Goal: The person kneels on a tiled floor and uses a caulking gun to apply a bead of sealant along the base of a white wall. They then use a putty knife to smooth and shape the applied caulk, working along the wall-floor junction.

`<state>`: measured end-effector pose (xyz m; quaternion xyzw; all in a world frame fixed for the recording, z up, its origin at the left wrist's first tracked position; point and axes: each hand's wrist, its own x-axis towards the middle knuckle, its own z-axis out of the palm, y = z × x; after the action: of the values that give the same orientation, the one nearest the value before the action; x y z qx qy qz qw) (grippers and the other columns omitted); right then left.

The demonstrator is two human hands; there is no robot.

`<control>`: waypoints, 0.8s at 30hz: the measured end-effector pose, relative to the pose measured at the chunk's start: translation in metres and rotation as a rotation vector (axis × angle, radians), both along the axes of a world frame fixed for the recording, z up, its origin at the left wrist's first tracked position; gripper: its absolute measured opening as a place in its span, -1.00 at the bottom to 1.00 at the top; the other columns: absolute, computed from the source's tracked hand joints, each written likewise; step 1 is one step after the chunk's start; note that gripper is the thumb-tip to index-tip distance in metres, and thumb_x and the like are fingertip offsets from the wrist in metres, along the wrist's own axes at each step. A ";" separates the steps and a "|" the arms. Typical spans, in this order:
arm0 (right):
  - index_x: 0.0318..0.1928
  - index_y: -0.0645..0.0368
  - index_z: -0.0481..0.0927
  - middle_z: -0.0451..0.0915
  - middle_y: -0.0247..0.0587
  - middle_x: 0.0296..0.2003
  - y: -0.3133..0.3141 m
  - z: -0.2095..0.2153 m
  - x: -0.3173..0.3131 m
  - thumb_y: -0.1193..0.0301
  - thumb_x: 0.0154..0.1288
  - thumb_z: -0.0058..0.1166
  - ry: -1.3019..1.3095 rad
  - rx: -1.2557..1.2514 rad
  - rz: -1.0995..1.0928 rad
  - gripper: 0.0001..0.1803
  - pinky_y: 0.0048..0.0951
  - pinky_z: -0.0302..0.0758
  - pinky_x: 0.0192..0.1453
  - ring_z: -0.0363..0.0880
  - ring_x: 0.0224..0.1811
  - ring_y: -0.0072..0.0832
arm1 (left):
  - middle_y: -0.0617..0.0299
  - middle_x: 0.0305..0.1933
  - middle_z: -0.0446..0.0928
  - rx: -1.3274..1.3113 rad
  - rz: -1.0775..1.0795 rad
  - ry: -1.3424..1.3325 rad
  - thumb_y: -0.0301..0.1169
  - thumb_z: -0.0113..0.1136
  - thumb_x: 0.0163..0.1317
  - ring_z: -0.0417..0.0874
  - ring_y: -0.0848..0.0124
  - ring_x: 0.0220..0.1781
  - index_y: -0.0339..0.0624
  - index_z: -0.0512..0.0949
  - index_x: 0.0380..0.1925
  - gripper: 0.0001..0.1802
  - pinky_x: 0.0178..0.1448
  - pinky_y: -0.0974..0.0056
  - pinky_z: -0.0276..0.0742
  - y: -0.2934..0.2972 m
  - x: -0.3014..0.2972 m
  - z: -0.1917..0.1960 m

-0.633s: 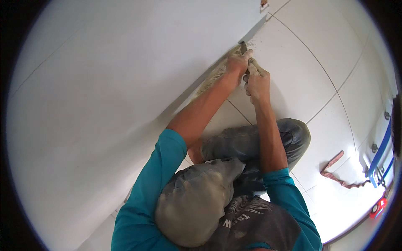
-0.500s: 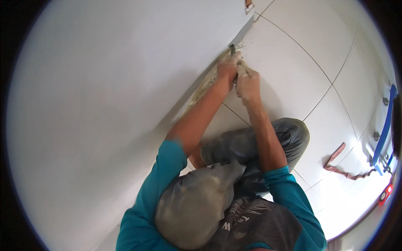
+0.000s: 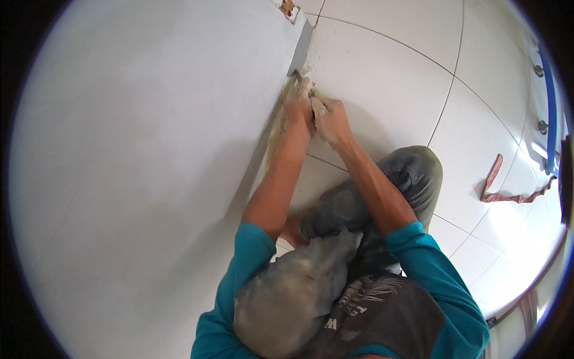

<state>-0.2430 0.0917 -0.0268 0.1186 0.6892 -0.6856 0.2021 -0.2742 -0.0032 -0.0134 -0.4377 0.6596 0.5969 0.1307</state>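
Observation:
Close together at the foot of the wall, both of my hands are closed round a narrow tool with a dark tip [image 3: 296, 75]; its kind is hidden by my fingers. My left hand [image 3: 299, 107] lies nearer the wall, its forefinger stretched along toward the tip. Against its right side, my right hand [image 3: 332, 121] is curled in a fist, with the thumb pointing forward. Pale dust coats the fingers. The tip touches the grey strip [image 3: 302, 46] along the wall's base, where rough beige mortar [image 3: 273, 134] is exposed beside my left wrist.
The white wall [image 3: 137, 149] rises on the left, with a broken-edged opening [image 3: 289, 9] near its far corner. White floor tiles [image 3: 382, 72] spread to the right. A crumpled reddish strap [image 3: 491, 185] lies there, near a blue bar [image 3: 549, 107]. My bent knee [image 3: 418, 173] is beside my right forearm.
The view has shifted, so the wall corner and my hands appear further left. Both hands keep their hold on the tool, its tip still at the wall's base.

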 end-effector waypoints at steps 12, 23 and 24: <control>0.36 0.35 0.56 0.73 0.29 -0.16 -0.004 0.007 -0.003 0.33 0.58 -0.05 0.021 0.149 0.049 -0.51 -0.29 0.57 0.03 0.71 -0.13 -0.30 | 0.16 -0.04 0.67 0.251 0.064 0.220 0.03 0.35 0.42 0.66 0.28 -0.10 -0.30 0.67 0.11 -0.42 -0.01 0.15 0.61 -0.009 -0.003 -0.017; 0.40 0.28 0.52 0.58 0.35 -0.37 -0.003 0.002 -0.002 0.36 0.56 -0.08 0.045 0.158 0.044 -0.50 -0.23 0.57 -0.16 0.61 -0.43 -0.16 | 0.20 -0.07 0.66 0.289 0.083 0.150 -0.04 0.19 0.55 0.69 0.36 -0.07 -0.21 0.61 0.10 -0.56 -0.02 0.28 0.61 -0.007 -0.007 -0.017; 0.40 0.28 0.52 0.58 0.35 -0.37 -0.002 0.002 -0.002 0.36 0.56 -0.08 0.060 0.155 0.057 -0.50 -0.23 0.57 -0.17 0.61 -0.43 -0.18 | 0.22 -0.07 0.65 0.294 0.107 0.165 -0.05 0.20 0.55 0.68 0.37 -0.07 -0.20 0.61 0.09 -0.57 -0.02 0.28 0.61 -0.005 -0.007 -0.017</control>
<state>-0.2449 0.0897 -0.0251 0.0937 0.7490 -0.6274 0.1912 -0.2811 -0.0081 -0.0306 -0.3980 0.5492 0.7271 0.1067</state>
